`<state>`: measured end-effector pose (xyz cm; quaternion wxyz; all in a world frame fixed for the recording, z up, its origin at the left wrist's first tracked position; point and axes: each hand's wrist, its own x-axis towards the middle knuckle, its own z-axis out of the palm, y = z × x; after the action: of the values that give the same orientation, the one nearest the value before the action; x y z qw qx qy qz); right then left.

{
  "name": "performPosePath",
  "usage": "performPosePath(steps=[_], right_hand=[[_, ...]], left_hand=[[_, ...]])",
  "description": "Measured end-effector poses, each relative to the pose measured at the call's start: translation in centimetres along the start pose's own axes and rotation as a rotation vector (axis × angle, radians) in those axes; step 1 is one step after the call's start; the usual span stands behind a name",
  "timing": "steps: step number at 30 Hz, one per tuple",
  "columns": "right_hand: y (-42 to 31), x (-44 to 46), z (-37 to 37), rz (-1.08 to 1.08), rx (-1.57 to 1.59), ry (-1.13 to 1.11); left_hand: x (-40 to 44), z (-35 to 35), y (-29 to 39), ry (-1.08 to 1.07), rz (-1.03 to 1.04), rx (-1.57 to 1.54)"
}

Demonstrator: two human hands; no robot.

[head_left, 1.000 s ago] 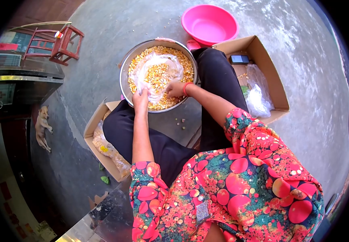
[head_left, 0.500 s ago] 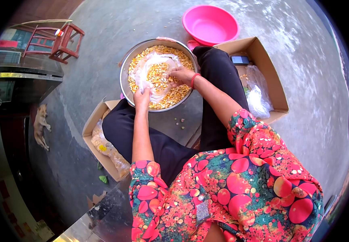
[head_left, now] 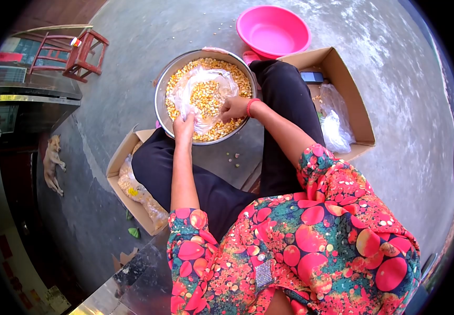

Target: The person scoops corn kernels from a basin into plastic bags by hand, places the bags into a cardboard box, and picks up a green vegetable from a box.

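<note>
A round metal basin [head_left: 160,105] full of yellow and white corn kernels [head_left: 240,82] stands in front of my knees. On the corn lies a clear plastic bag [head_left: 184,90], its mouth spread wide around more kernels. My left hand [head_left: 184,124] is closed on the bag's near edge. Over the right part of the bag's opening is my right hand [head_left: 232,108], a red band on its wrist. Its fingers are bent together, and what they hold, if anything, is hidden.
A pink tub [head_left: 273,32] stands beyond the basin. The right cardboard box [head_left: 354,97] holds a phone-like object [head_left: 312,77] and plastic bags [head_left: 336,126]; the left box [head_left: 144,216] holds a filled bag [head_left: 132,185]. A dog [head_left: 54,164] lies near a red chair [head_left: 83,55].
My right hand rose from the lower right of the corn, then shifted slightly down with its fingers drawn in. My left hand has stayed on the bag's edge.
</note>
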<state>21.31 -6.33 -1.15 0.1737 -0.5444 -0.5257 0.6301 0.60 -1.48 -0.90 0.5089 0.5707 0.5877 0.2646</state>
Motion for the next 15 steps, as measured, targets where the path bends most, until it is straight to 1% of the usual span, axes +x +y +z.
performPosePath(steps=[2, 3, 4, 6, 7, 8, 10, 11, 13, 15], right_hand=[[1.9, 1.0, 0.7, -0.220, -0.601, 0.227], [1.6, 1.1, 1.0, -0.217, -0.678, 0.239], [1.5, 1.1, 1.5, -0.218, -0.679, 0.239], [1.0, 1.0, 2.8, -0.232, -0.920, 0.255], [0.7, 0.9, 3.2, -0.179, -0.896, 0.208], [0.5, 0.8, 3.5, -0.180, -0.896, 0.208], [-0.1, 0.4, 3.8, -0.211, -0.781, 0.116], [-0.3, 0.5, 3.8, -0.212, -0.780, 0.116], [0.0, 1.2, 4.0, -0.200, -0.770, 0.023], [0.8, 2.0, 4.1, -0.217, -0.740, 0.045]], left_hand=[[0.0, 0.0, 0.0, 0.003, 0.008, -0.007], [-0.2, 0.0, 0.1, 0.007, 0.015, -0.014], [-0.3, 0.1, 0.3, 0.007, 0.015, -0.014], [-0.5, 0.1, 0.6, 0.051, -0.004, -0.046], [-0.6, 0.1, 0.6, 0.053, -0.003, -0.046], [-0.6, 0.1, 0.6, 0.043, -0.006, -0.048], [-0.6, 0.1, 0.4, 0.033, -0.008, -0.050], [-0.6, 0.2, 0.3, 0.032, -0.002, -0.065], [-0.7, 0.2, 0.3, 0.030, 0.004, -0.077], [-0.8, 0.2, 0.5, 0.024, 0.007, -0.059]])
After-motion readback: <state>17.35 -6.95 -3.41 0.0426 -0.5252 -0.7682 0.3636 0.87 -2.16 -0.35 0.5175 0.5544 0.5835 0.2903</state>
